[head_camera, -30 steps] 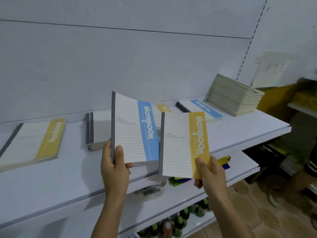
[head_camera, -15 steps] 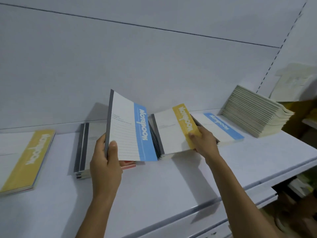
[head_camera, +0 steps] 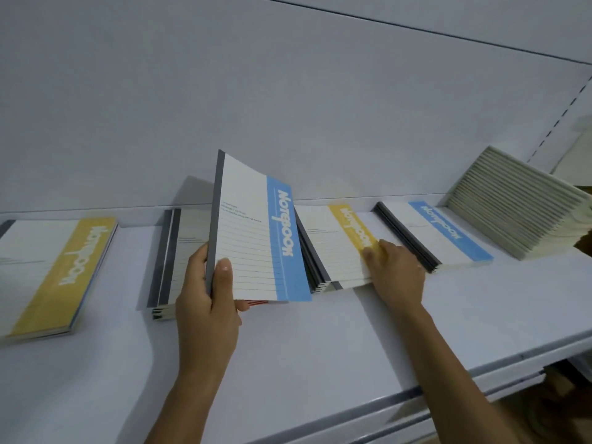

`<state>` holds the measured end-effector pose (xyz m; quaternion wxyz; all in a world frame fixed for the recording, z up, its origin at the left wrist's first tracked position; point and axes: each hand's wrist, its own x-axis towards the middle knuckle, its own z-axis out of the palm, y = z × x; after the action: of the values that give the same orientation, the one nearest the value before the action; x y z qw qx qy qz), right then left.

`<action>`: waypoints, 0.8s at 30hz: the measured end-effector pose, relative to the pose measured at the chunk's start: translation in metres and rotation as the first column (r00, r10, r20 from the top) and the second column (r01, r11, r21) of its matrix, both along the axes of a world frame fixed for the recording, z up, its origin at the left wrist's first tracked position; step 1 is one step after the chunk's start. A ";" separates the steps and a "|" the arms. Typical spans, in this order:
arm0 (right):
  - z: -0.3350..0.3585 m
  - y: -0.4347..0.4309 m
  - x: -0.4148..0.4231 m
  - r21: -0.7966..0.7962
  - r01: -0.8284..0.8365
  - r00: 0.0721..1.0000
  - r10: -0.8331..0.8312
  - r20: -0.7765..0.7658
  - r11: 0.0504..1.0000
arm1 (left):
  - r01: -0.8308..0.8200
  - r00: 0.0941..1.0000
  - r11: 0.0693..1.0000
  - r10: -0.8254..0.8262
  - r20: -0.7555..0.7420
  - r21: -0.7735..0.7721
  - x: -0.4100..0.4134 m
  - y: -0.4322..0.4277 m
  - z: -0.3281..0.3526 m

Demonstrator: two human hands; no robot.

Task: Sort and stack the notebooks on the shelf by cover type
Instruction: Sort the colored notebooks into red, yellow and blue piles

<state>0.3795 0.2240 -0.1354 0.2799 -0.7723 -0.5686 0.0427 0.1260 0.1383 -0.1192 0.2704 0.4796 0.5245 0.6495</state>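
Head view.

- Shelf (head_camera: 320, 354): white, with a white back panel (head_camera: 288, 91) behind it; it bears five groups of notebooks in a row.
- Left hand (head_camera: 208, 293): grips the blue-band notebook (head_camera: 256, 232) at its lower spine corner, thumb on the front cover, fingers behind. The notebook is held upright above the shelf, grey spine to the left.
- Right hand (head_camera: 395, 270): lies on the yellow-band notebook (head_camera: 336, 248), fingertips on the yellow band. Whether it pinches the cover or only presses on it cannot be told.
- Yellow-band notebook: top of a fanned middle stack, flat on the shelf, just right of the held notebook.
- Grey-spine stack (head_camera: 168, 257): behind the left hand, partly hidden; a red edge shows at its lower right.
- Yellow stack (head_camera: 57, 274): far left, lying flat.
- Blue stack (head_camera: 442, 232): just right of the right hand, flat.
- Cream pile (head_camera: 512, 203): far right, tilted against the back panel, page edges outward.
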 end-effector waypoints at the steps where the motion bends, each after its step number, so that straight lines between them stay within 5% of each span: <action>1: 0.000 -0.001 0.000 -0.005 0.002 1.000 -0.002 -0.014 1.000 | -0.004 1.000 1.000 0.004 0.005 0.001 -0.001 0.000 0.000; 5: 0.013 -0.012 -0.009 0.251 0.035 0.994 -0.009 -0.105 0.967 | 0.019 0.995 0.999 -0.022 0.093 0.030 0.000 -0.002 0.005; 7: 0.029 -0.024 -0.024 0.421 -0.028 0.956 0.147 -0.254 0.907 | 0.051 0.989 0.997 -0.058 0.133 0.056 0.006 0.000 0.010; 10: 0.051 -0.048 -0.049 0.363 -0.262 0.707 0.434 -0.559 0.894 | 0.099 0.980 0.992 -0.111 0.167 0.082 0.021 0.003 0.017; 12: 0.053 -0.058 -0.055 0.291 -0.386 0.518 0.467 -0.717 0.875 | 0.128 0.974 0.987 -0.143 0.175 0.093 0.034 0.005 0.020; 14: 0.051 -0.061 -0.051 0.272 -0.393 0.450 0.442 -0.776 0.878 | 0.155 0.974 0.984 -0.168 0.153 0.091 0.047 0.008 0.021; 19: 0.044 -0.060 0.003 0.289 -0.163 0.604 0.327 -0.727 0.943 | 0.410 0.912 0.910 -0.409 0.015 -0.060 0.097 0.019 0.022; 24: 0.035 -0.060 0.078 0.343 0.013 0.720 0.229 -0.655 0.939 | 0.573 0.819 0.807 -0.555 0.148 -0.146 0.176 0.021 0.014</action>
<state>0.4571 0.1641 -0.1006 0.5897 -0.6095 -0.4684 0.2477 0.3020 0.1594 -0.1052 0.5193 0.5542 0.4021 0.5113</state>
